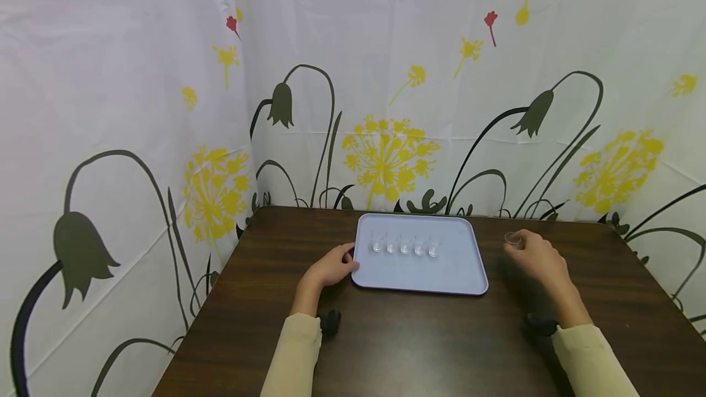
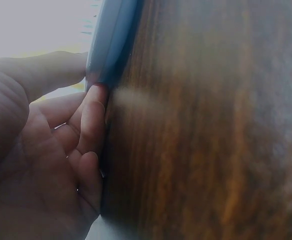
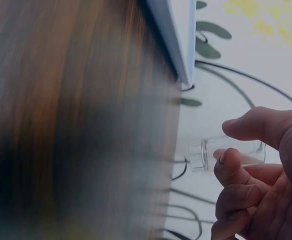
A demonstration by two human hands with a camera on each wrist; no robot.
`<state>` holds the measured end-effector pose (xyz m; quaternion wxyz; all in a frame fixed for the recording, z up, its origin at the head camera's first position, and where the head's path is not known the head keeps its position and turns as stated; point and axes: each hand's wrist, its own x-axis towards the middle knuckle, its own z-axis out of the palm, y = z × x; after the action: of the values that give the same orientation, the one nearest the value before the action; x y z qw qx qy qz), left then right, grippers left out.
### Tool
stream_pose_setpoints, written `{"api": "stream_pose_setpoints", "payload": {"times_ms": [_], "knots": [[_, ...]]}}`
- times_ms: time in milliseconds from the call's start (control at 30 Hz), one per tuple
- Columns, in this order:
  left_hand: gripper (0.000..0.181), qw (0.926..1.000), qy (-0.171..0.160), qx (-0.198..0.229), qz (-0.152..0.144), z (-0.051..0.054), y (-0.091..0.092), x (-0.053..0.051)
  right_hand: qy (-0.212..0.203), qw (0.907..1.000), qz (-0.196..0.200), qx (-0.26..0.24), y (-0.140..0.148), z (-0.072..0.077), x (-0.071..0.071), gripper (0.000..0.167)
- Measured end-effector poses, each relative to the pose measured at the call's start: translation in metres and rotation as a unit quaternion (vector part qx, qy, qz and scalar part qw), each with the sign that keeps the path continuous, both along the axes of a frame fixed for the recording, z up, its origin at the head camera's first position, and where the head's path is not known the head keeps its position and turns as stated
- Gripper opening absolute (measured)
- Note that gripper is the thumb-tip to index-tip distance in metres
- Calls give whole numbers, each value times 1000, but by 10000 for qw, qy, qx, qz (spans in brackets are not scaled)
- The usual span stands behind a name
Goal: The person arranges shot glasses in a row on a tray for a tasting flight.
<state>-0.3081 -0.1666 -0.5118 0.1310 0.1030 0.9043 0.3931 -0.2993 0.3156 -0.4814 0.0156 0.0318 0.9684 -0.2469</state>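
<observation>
A pale lavender-blue tray point(image 1: 458, 274) lies on the dark wooden table, with a row of several small clear shot glasses point(image 1: 405, 247) standing on it. My left hand point(image 1: 333, 264) pinches the tray's left rim. In the left wrist view the thumb rests over the rim point(image 2: 108, 40) and the fingertips lie beneath it. To the right of the tray, my right hand point(image 1: 539, 256) holds another clear shot glass point(image 3: 198, 155) between thumb and fingers. That glass is upright, above the table, and its thick base shows below the fingers.
The brown wood-grain table point(image 1: 408, 348) extends in front of the tray and to both sides. Behind it and along its left side hangs a white curtain point(image 1: 353, 35) printed with flowers. A black wrist device point(image 1: 331, 321) sits at each sleeve cuff.
</observation>
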Motion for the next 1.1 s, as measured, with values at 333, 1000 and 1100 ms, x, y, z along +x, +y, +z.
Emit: {"api": "stream_pose_setpoints", "payload": {"times_ms": [333, 1000, 1100], "knots": [[63, 10000, 12, -25, 29, -3, -2, 0, 302, 9994, 139, 21, -30, 0, -8, 55], [62, 10000, 54, 26, -13, 0, 0, 0, 83, 9987, 495, -118, -78, -14, -20, 51], [62, 10000, 49, 41, -23, 0, 0, 1, 68, 9985, 535, -136, -84, -16, -20, 50]]}}
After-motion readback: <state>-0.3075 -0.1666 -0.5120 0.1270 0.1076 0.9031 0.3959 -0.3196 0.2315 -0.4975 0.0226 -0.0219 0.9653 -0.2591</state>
